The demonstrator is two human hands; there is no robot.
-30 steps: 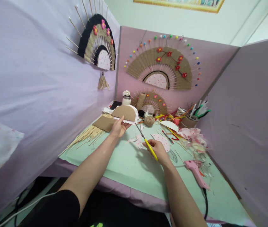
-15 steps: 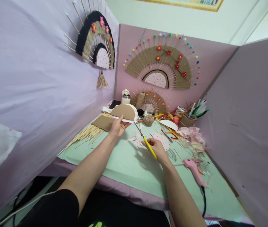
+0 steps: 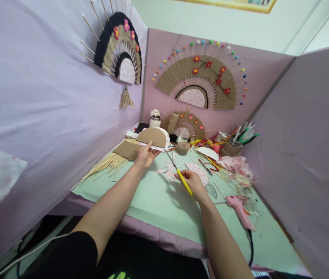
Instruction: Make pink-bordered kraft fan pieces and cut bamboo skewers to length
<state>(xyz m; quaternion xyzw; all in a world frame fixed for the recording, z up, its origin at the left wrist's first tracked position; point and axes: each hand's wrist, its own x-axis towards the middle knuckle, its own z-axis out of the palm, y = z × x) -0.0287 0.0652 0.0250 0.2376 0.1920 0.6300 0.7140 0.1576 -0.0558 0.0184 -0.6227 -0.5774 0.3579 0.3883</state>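
My left hand (image 3: pixel 147 155) pinches a brown cardboard half-circle (image 3: pixel 152 136) above the table, thumb on its face. White fabric or paper (image 3: pixel 167 138) sticks out behind the cardboard along its curve and lower edge. In my right hand (image 3: pixel 192 182) is a pair of yellow-handled scissors (image 3: pixel 184 181), fingers closed round the handles. Their blades point up and left, with the tips at the lower right corner of the white material. Whether the blades are apart is too small to tell. Below lie pink scraps (image 3: pixel 168 171) and a dotted pink fabric piece (image 3: pixel 197 173).
Bamboo sticks (image 3: pixel 103 166) and a cardboard piece (image 3: pixel 127 150) lie left. A pink glue gun (image 3: pixel 240 211) with a black cord rests at right. Behind are a twine ball (image 3: pixel 183 147), a white bottle (image 3: pixel 155 119) and a tool pot (image 3: pixel 230 148). Decorated fans (image 3: pixel 196 81) hang on the partitions.
The view has shifted very slightly. Both hands, the cardboard half-circle and the scissors keep nearly the same places.
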